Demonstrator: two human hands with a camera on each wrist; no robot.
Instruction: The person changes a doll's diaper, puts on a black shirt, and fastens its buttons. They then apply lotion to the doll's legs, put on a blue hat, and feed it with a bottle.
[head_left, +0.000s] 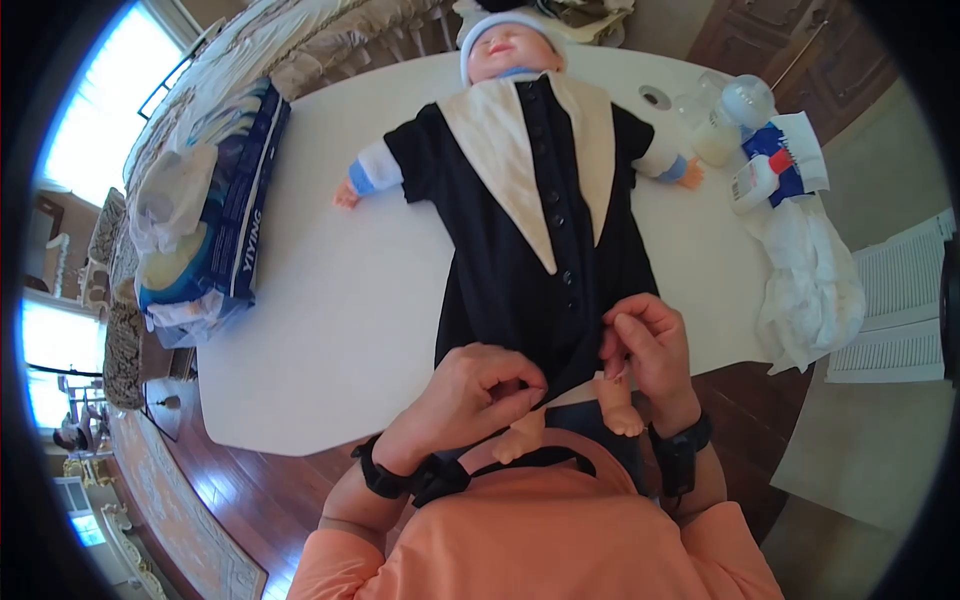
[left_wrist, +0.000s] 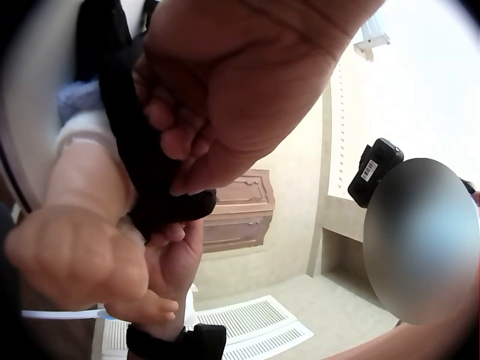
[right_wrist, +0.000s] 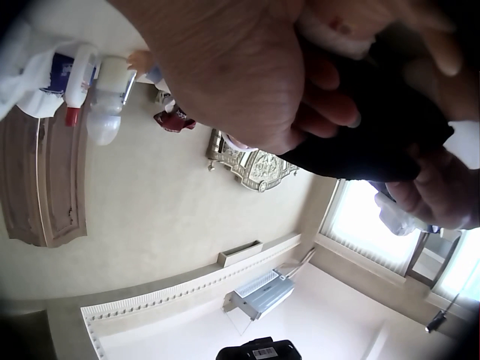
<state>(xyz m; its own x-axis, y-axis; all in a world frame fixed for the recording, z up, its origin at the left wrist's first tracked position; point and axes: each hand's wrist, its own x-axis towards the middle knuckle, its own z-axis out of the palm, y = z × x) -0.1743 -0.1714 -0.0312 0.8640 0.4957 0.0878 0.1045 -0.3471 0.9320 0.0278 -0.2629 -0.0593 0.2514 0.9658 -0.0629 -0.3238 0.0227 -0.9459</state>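
Note:
A baby doll point(head_left: 505, 52) in a white cap lies on its back, feet toward me. It wears a black romper point(head_left: 500, 310) with a pointed cream collar and a row of dark buttons, over a white sleeve with a blue cuff. At the lower hem my left hand point(head_left: 475, 392) pinches the black cloth point(left_wrist: 161, 199) between thumb and fingers. Beside it, my right hand point(head_left: 652, 355) grips the romper's other lower edge, its fingers curled against the cloth point(right_wrist: 382, 142). The doll's bare feet point(head_left: 622, 415) stick out below the hem, between my wrists.
The doll lies on a white table point(head_left: 310, 380). To the left is a blue YIYING diaper pack point(head_left: 240, 200). On the right are a baby bottle point(head_left: 712, 130), a white bottle with a red cap point(head_left: 755, 185) and a crumpled white plastic bag point(head_left: 810, 280).

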